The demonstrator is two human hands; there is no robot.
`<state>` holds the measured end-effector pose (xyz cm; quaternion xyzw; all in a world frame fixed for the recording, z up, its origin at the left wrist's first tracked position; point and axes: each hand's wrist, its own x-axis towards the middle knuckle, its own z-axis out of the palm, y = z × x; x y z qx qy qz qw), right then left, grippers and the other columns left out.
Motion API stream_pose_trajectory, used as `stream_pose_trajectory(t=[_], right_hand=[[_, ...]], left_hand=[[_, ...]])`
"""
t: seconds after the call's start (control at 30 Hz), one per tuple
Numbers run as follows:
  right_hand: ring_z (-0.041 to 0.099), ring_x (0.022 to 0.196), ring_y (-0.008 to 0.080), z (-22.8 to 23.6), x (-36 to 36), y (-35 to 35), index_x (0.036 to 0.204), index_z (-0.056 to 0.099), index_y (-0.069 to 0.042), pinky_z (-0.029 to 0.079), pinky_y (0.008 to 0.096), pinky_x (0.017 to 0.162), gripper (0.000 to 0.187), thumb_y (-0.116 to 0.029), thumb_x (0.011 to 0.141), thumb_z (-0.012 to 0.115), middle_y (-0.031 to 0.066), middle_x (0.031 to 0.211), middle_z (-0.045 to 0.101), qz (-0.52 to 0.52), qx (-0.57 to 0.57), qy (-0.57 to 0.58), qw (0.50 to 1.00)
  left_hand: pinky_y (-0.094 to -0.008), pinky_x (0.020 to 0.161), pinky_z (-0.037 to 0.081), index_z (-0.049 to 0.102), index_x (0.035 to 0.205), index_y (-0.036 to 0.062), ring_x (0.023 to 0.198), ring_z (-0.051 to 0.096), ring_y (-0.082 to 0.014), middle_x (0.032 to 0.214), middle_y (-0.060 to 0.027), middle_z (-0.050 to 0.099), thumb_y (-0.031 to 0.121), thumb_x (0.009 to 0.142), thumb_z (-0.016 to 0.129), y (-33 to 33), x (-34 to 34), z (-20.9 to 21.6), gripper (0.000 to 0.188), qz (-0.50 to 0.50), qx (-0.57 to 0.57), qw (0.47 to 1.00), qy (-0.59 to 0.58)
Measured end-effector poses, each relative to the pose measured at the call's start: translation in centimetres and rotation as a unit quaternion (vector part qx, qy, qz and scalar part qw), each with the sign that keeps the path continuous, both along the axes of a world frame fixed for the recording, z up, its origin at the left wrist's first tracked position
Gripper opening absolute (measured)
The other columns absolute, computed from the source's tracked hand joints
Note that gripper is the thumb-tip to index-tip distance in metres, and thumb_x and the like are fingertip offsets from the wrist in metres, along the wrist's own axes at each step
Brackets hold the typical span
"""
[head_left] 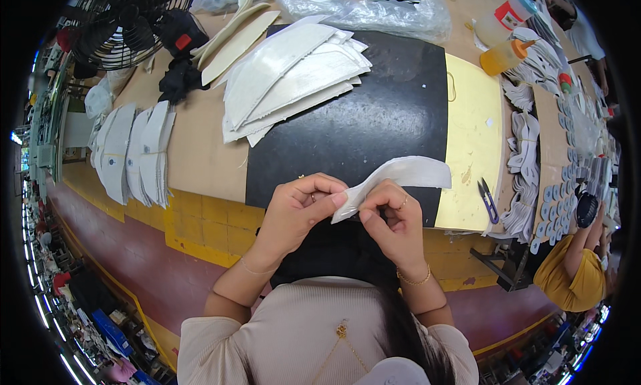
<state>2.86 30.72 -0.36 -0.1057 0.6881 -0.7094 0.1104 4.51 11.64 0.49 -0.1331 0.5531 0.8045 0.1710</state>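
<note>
Between my two hands is a curved white fabric piece, held above the near edge of a black mat. My left hand pinches its left end between thumb and fingers. With curled fingers, my right hand grips the lower edge close by, and the rest of the strip arches away to the right. Beyond my hands, a fanned stack of white fabric pieces lies across the mat's far left part.
Bundled white pieces hang over the table edge at left, near a black fan. On the right are a yellow board, thread snips, a glue bottle and more white pieces. Another person in a yellow top is at far right.
</note>
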Motion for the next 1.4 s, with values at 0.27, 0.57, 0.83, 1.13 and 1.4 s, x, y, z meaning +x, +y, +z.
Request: stream_pose_trajectory(t=[0.27, 0.57, 0.83, 1.13, 1.4], right_hand=[[0.047, 0.068, 0.0046, 0.6, 0.0, 0.4, 0.076, 0.058, -0.005, 0.040, 0.0207, 0.060, 0.026, -0.014, 0.083, 0.081, -0.0018, 0.080, 0.055, 0.004, -0.008, -0.090, 0.996], [0.068, 0.088, 0.0185, 1.5, -0.1, 3.2, 0.073, 0.048, -0.004, 0.055, 0.0260, 0.073, 0.023, 0.002, 0.091, 0.061, 0.0146, 0.101, 0.066, -0.007, -0.120, -0.159, 0.980], [0.057, 0.064, 0.0139, 0.3, -1.0, 5.4, 0.095, 0.043, -0.008, 0.050, 0.0251, 0.062, 0.029, -0.001, 0.085, 0.069, 0.0054, 0.084, 0.059, -0.044, -0.036, -0.074, 0.996], [0.053, 0.063, 0.0091, 0.9, -2.6, 7.1, 0.064, 0.032, -0.008, 0.046, 0.0224, 0.058, 0.048, -0.004, 0.084, 0.076, 0.0055, 0.078, 0.055, -0.023, 0.069, 0.004, 0.997], [0.068, 0.094, 0.0293, 2.2, -3.3, 14.6, 0.103, 0.040, -0.008, 0.062, 0.0345, 0.074, 0.015, 0.003, 0.093, 0.043, 0.0167, 0.104, 0.062, -0.152, -0.116, -0.180, 0.965]], left_hand=[[-0.0163, 0.063, 0.048, 0.070, 0.104, -0.0030, 0.078, 0.061, -0.0045, 0.099, -0.0046, 0.067, 0.000, 0.090, 0.069, 1.0, 0.7, 0.9, 0.014, -0.070, -0.091, 0.987, 0.117], [-0.0182, 0.066, 0.051, 0.064, 0.099, -0.0022, 0.076, 0.064, -0.0065, 0.094, -0.0051, 0.066, -0.002, 0.092, 0.066, 0.1, 0.9, 0.6, 0.008, 0.062, -0.117, 0.979, 0.153], [-0.0208, 0.067, 0.053, 0.065, 0.097, -0.0026, 0.077, 0.064, -0.0083, 0.094, -0.0046, 0.063, -0.003, 0.092, 0.065, -0.6, 0.0, 0.2, 0.005, 0.029, -0.156, 0.973, 0.169], [-0.0223, 0.072, 0.056, 0.066, 0.098, -0.0047, 0.084, 0.062, -0.0096, 0.094, -0.0057, 0.058, -0.004, 0.092, 0.062, -1.7, -0.4, 0.4, 0.006, 0.015, -0.186, 0.975, 0.125], [-0.0197, 0.062, 0.056, 0.069, 0.102, -0.0045, 0.078, 0.061, -0.0080, 0.091, -0.0043, 0.055, -0.001, 0.093, 0.061, -4.0, -0.8, -0.9, 0.012, 0.067, -0.247, 0.960, 0.114]])
